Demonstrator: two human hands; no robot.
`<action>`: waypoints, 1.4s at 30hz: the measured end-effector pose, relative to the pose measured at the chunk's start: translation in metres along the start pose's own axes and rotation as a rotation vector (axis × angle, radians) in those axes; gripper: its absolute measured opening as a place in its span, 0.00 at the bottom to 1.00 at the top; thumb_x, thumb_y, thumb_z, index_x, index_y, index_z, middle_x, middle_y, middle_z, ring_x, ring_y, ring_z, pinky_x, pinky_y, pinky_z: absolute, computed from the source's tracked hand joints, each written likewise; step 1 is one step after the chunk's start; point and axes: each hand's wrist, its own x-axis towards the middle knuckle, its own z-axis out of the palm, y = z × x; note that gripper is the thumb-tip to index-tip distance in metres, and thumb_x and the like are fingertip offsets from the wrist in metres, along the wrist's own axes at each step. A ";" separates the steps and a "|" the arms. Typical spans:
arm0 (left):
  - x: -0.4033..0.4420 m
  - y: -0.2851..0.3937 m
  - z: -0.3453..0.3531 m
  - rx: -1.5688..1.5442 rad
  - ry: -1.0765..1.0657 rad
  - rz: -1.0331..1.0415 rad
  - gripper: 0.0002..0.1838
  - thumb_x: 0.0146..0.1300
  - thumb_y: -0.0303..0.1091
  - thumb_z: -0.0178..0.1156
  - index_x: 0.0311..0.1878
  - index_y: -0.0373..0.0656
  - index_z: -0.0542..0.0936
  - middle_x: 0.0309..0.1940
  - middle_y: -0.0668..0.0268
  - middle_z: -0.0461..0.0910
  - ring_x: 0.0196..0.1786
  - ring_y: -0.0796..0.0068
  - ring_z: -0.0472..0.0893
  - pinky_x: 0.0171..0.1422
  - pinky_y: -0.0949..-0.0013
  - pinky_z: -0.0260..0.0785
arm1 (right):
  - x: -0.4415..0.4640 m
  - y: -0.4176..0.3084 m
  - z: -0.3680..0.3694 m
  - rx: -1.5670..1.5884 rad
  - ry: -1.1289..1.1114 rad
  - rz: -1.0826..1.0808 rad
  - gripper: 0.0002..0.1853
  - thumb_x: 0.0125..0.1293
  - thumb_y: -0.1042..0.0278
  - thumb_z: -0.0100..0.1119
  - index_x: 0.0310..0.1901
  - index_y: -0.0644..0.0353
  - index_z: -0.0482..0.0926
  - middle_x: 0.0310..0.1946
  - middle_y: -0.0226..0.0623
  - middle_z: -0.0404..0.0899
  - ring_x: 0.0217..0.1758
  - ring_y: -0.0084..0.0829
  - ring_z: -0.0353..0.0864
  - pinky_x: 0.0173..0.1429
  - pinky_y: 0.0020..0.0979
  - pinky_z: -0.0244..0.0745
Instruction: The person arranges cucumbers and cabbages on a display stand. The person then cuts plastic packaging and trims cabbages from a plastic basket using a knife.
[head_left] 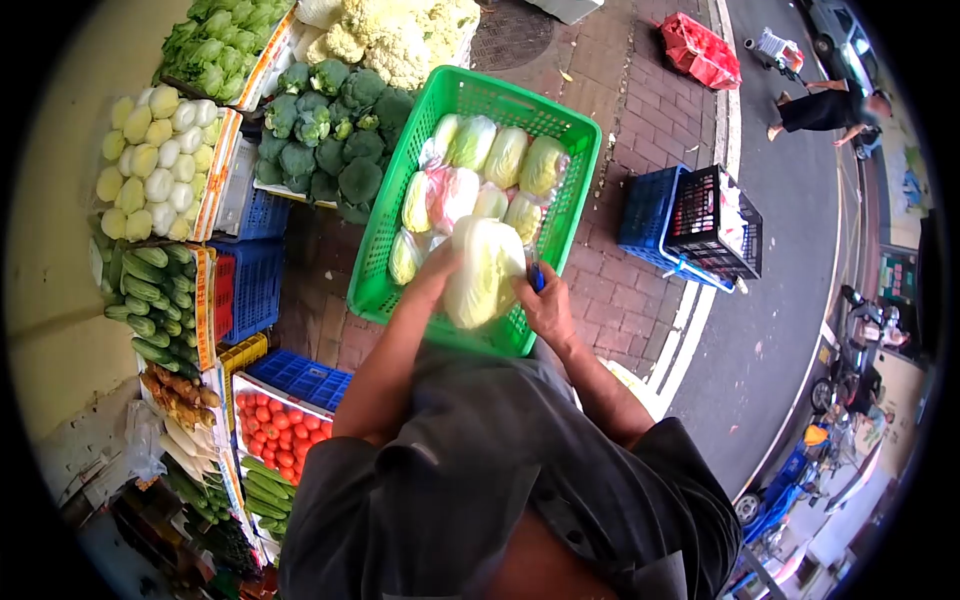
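Observation:
A pale napa cabbage [482, 272] is held over the near end of a green plastic crate [583, 185]. My left hand [436, 272] grips its left side, the fingers partly hidden behind it. At its right side, my right hand [548, 305] is closed around a small blue-handled tool [538, 277]; the tool's other end cannot be made out. Inside the crate lie several more cabbages [506, 157], some in clear wrapping, and one bundle [453, 197] with pink and white wrapping.
Broccoli [335, 130], cauliflower [400, 40], cucumbers [150, 290] and tomatoes [280, 432] stand on the left. Right of the green crate are a blue crate [648, 215], a black crate [700, 225] and a red bag [700, 50]. A person [825, 108] is on the road.

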 end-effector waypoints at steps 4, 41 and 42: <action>-0.011 0.009 -0.023 -0.107 0.010 -0.280 0.46 0.57 0.61 0.73 0.70 0.37 0.70 0.56 0.56 0.83 0.54 0.63 0.86 0.57 0.59 0.82 | 0.001 -0.014 -0.022 -0.100 -0.003 -0.238 0.21 0.66 0.69 0.65 0.60 0.63 0.79 0.34 0.36 0.81 0.36 0.22 0.77 0.41 0.31 0.76; -0.007 -0.008 0.018 0.295 0.239 0.251 0.28 0.56 0.26 0.72 0.61 0.34 0.77 0.48 0.60 0.84 0.46 0.71 0.84 0.51 0.67 0.78 | -0.028 -0.033 0.020 -0.156 0.072 -0.050 0.21 0.62 0.61 0.69 0.51 0.67 0.81 0.33 0.48 0.84 0.36 0.37 0.83 0.44 0.41 0.78; -0.006 -0.010 0.018 0.322 0.251 0.255 0.28 0.56 0.26 0.73 0.60 0.34 0.77 0.47 0.61 0.84 0.46 0.72 0.84 0.50 0.67 0.78 | -0.025 -0.029 0.015 -0.188 0.080 -0.022 0.21 0.61 0.62 0.69 0.53 0.65 0.81 0.35 0.52 0.84 0.38 0.44 0.85 0.45 0.43 0.79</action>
